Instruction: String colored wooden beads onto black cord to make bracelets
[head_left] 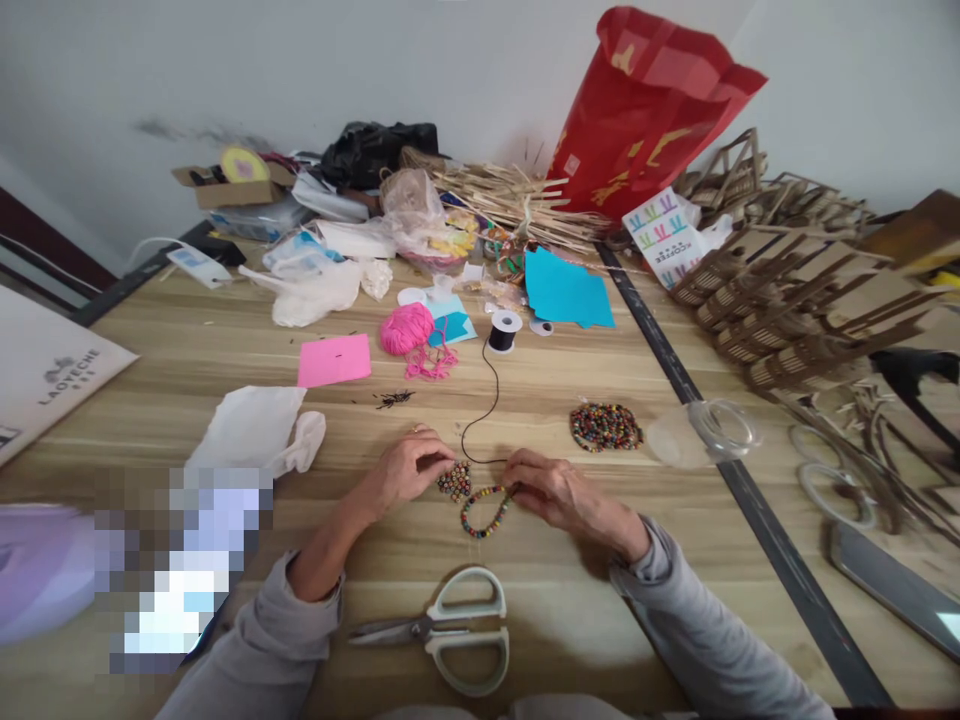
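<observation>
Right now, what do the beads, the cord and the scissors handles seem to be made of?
Beads: probably painted wood, matte and many-coloured. Cord: thin black thread or elastic, running from a spool. Scissors: grey, smooth handles, likely plastic; blades look metal.

Head-worn view, facing forward and down, close over wooden table (225,350), edges perhaps warped

I see bare table (225,350) open left of the pink paper (334,360); scissors (450,630) block the near edge, a bead pile (605,426) and plastic cup (701,432) crowd the right.
</observation>
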